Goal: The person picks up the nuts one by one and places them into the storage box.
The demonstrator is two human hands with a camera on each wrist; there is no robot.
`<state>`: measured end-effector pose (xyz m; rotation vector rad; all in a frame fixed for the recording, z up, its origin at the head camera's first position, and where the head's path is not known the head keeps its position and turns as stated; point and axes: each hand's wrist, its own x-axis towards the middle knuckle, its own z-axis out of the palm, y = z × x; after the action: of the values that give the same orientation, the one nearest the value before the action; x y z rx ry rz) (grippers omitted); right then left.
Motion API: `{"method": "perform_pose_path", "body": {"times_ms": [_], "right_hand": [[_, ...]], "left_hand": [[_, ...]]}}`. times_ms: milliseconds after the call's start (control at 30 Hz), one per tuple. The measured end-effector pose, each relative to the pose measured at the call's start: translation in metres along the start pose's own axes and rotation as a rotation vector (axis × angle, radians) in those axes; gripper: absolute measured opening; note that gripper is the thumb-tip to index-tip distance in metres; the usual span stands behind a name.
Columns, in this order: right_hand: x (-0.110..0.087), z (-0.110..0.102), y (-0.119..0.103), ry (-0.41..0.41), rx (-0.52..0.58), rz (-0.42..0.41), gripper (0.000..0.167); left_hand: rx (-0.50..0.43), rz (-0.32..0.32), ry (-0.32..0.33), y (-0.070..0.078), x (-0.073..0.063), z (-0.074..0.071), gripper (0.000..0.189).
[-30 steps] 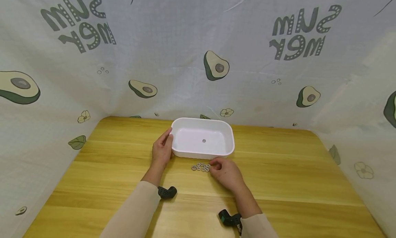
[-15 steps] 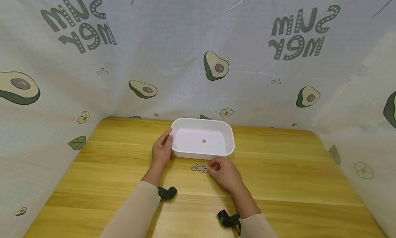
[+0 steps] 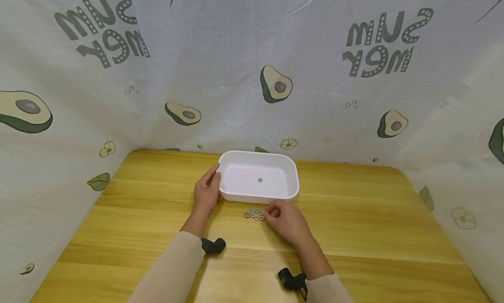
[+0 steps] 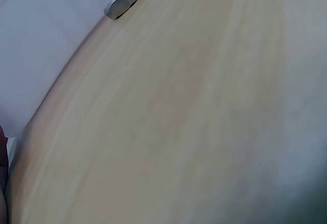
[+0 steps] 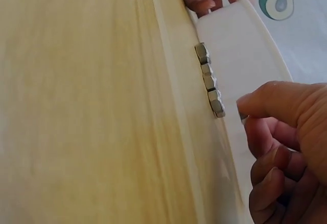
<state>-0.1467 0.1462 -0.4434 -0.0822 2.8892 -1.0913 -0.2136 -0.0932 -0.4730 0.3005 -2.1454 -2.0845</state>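
A white plastic tub point(image 3: 257, 198) stands at the back of the table, with one metal nut point(image 3: 260, 180) lying on its floor. My left hand point(image 3: 206, 193) holds the tub's left end, thumb and fingers at the rim and wall. In front of the tub several steel hex nuts point(image 3: 253, 215) sit in a tight cluster on the wood. My right hand point(image 3: 289, 222) is at the cluster's right end. In the right wrist view its thumb and index finger pinch a nut point(image 5: 242, 115), mostly hidden by the fingertips, and the other fingers are curled.
The wooden table point(image 3: 354, 224) runs to a white avocado-print cloth point(image 3: 220, 75) behind and at both sides. Black wrist devices point(image 3: 292, 279) are strapped below both hands.
My right hand has shifted slightly left against the cluster, and a couple of the nearer nuts have slid a little left. The left hand and the tub have stayed put.
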Motion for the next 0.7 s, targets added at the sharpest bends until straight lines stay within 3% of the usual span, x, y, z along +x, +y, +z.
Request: {"method": "perform_pose_path", "body": {"times_ms": [700], "right_hand": [[-0.003,-0.020,-0.027,0.039,0.027,0.037,0.009]], "left_hand": [[0.011,-0.002,0.007,-0.001,0.002,0.001,0.039]]}}
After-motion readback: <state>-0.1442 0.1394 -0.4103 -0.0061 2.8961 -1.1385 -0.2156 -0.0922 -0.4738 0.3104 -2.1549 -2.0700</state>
